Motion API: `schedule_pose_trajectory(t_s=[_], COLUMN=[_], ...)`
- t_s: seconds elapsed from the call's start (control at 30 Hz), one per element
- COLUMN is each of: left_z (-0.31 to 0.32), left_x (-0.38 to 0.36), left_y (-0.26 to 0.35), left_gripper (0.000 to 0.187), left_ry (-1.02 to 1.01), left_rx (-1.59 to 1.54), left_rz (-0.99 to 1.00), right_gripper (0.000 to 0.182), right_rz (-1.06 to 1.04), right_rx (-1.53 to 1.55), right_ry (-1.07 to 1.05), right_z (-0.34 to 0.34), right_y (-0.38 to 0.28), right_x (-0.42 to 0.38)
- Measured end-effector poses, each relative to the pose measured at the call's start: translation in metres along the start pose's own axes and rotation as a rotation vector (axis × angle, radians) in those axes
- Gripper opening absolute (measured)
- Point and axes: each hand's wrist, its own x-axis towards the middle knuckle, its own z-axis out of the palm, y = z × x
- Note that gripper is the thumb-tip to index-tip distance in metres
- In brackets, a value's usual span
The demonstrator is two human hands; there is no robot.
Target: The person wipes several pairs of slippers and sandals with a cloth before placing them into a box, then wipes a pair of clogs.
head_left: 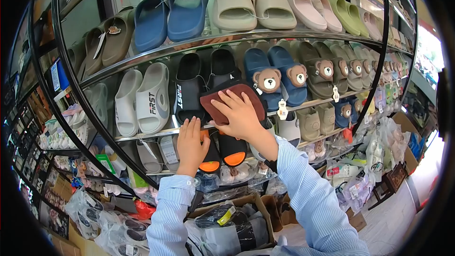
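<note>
My right hand [237, 112] presses a folded brown cloth [207, 104] against the right shoe of a pair of black slides, covering most of it. Its fingers lie spread over the cloth. The left black slide [187, 87], with white FIRST lettering, stands tilted up on the middle shelf. My left hand [192, 144] has its fingers stretched out at that shelf's metal edge, just below this slide's toe. It holds nothing that I can see. White FIRST slides [152, 97] stand to the left, and blue slides with bear heads [287, 78] to the right.
Above, the upper shelf [222, 40] bears blue slides [188, 12] and beige slides [235, 7]. Orange-soled black slides [233, 154] sit below my hands. An open carton [265, 211] with bagged shoes stands underneath. A black rack post [87, 109] curves down at left.
</note>
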Motion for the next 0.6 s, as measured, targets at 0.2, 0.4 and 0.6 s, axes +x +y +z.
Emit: schedule_pose_trajectory(t_s=[0.2, 0.4, 0.6], left_z=[0.002, 0.002, 0.0], left_x=[0.0, -0.001, 0.0], left_y=[-0.001, 0.0, 0.001], left_gripper=[0.052, 0.053, 0.053], left_ry=[0.023, 0.022, 0.008], left_rx=[0.024, 0.042, 0.043], left_rz=[0.023, 0.02, 0.016], right_gripper=[0.056, 0.056, 0.055], right_rz=[-0.011, -0.056, -0.075], right_rx=[-0.026, -0.093, -0.141], right_ry=[-0.01, -0.034, 0.011], right_z=[0.002, 0.009, 0.0], right_y=[-0.001, 0.001, -0.008], right_x=[-0.009, -0.021, -0.027])
